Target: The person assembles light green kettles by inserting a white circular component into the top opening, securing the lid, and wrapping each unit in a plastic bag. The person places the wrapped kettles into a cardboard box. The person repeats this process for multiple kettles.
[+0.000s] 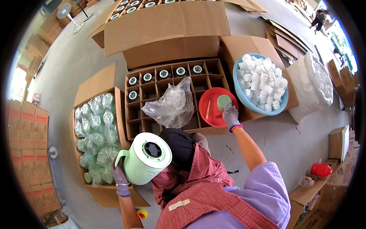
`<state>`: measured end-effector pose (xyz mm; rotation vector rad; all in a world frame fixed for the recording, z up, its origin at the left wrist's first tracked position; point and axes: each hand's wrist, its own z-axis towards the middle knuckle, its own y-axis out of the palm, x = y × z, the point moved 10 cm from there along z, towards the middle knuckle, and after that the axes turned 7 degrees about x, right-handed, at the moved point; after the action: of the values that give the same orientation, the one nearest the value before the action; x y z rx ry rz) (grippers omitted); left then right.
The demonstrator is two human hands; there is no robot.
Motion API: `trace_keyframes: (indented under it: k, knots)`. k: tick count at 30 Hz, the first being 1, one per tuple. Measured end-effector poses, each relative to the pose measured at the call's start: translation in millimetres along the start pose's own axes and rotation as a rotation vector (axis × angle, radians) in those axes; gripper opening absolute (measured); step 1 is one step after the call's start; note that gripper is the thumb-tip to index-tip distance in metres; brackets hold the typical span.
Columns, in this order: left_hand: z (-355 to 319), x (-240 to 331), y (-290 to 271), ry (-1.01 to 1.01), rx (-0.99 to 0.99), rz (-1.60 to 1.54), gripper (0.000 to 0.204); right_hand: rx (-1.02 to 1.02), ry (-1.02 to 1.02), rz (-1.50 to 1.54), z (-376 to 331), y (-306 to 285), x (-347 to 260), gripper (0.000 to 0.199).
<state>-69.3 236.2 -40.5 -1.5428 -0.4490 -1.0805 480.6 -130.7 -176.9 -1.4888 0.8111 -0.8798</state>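
A: What is each hand doing?
B: My left hand (pixel 120 176) is gripping the handle of the pale green kettle (pixel 146 157), over the near edge of the left carton (pixel 97 82). My right hand (pixel 230 115) is closing on a green lid (pixel 223 102) in the red bowl (pixel 212 110).

A: How is the kettle handling?
B: Seemingly light, rigid, smooth plastic; best held by its handle. Its long axis is tilting, open top facing up toward the camera.

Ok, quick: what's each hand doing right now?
Left hand: closed on the handle of the pale green jug.
Right hand: on the green lid in the red basin; grip cannot be told.
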Motion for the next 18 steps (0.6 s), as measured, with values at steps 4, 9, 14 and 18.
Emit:
trace_keyframes:
  k: [4,9,14,18]
  knots:
    - [10,-33,16,-0.162,0.021,-0.222,0.037,0.198,-0.270,-0.334,-18,-10,-21,0.033]
    - [16,33,43,-0.406,-0.051,-0.396,0.038,0.156,-0.272,-0.390,-18,20,-18,0.033]
    - [26,65,69,-0.285,-0.129,-0.307,0.035,-0.225,-0.130,0.175,-19,-21,-27,0.031]
    - [31,88,92,-0.226,-0.227,-0.287,0.034,-0.045,-0.269,0.802,-43,-112,-48,0.033]
